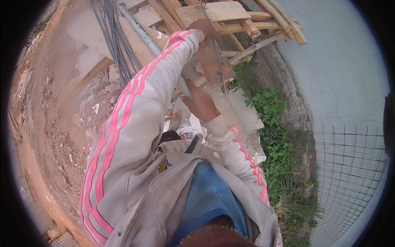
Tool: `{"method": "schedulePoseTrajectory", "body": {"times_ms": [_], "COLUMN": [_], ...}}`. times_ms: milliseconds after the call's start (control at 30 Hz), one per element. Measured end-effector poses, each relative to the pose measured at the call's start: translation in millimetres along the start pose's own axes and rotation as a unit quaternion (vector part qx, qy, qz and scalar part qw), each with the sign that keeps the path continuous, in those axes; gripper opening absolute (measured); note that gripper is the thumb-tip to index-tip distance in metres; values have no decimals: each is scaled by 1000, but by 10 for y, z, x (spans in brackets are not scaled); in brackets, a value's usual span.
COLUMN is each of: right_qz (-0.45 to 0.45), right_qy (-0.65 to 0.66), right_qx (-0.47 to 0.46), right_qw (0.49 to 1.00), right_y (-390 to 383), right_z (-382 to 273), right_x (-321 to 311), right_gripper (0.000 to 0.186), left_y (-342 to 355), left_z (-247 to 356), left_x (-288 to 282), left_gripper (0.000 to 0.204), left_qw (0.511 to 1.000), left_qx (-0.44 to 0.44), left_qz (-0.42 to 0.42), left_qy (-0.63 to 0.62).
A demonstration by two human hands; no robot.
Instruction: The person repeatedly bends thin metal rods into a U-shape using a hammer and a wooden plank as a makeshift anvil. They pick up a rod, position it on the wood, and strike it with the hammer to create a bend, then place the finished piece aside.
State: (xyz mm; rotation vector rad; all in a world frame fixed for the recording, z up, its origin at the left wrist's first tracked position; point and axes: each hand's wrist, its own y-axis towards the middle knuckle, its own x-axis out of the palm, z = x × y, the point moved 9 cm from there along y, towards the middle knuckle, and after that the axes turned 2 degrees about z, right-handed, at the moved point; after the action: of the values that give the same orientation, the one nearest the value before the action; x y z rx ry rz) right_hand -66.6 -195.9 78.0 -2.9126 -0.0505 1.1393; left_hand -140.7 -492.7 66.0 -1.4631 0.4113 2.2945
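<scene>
My left hand (pixel 202 29) reaches far forward across my body, its fingers closed round a thin steel rod (pixel 221 68). The rod runs from the top edge past the hand and down toward the rubble. Closer to me, my right hand (pixel 200 102) is closed round the near end of a grey metal pipe (pixel 142 33). My left sleeve crosses over the pipe's middle and hides that part. Beneath the hands is a reddish-brown block or plank (pixel 207 61), partly covered by them. Both sleeves are pale with pink stripes.
Wooden boards and battens (pixel 224 12) are piled at the far side. A bundle of steel rods (pixel 113 37) lies at the left. Green plants (pixel 267 107) grow along a pale wall (pixel 337 70) on the right, where wire mesh (pixel 349 164) leans. Broken rubble (pixel 98 99) covers the ground.
</scene>
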Motion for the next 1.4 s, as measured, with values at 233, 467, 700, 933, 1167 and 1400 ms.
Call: {"method": "schedulePoseTrajectory", "body": {"times_ms": [233, 467, 700, 933, 1167, 1400], "right_qz": [-55, -53, 43, -51, -6, -35], "right_qy": [71, 64, 113, 192, 184, 150], "right_qx": [-18, 10, 17, 233, 242, 236], "right_qw": [996, 996, 993, 952, 953, 959], "right_y": [-403, -13, 577, -1530, -2501, -3116], "right_z": [109, 26, 53, 743, 852, 969], "right_x": [-58, 147, 290, 30, -280, -265], "right_gripper": [71, 67, 45, 42, 38, 49], "left_y": [-82, -129, 116, 342, 357, 314], "left_z": [-13, -49, 81, 36, 167, 161], "left_x": [-89, -145, -99, 74, 68, 53], "left_gripper": [45, 50, 58, 66, 55, 47], "left_qw": [999, 994, 992, 983, 981, 979], "left_qx": [12, 22, 25, 64, 108, 100], "left_qz": [-27, -30, -124, -167, -131, -170], "left_qy": [-45, -100, -13, 41, 90, 51]}}
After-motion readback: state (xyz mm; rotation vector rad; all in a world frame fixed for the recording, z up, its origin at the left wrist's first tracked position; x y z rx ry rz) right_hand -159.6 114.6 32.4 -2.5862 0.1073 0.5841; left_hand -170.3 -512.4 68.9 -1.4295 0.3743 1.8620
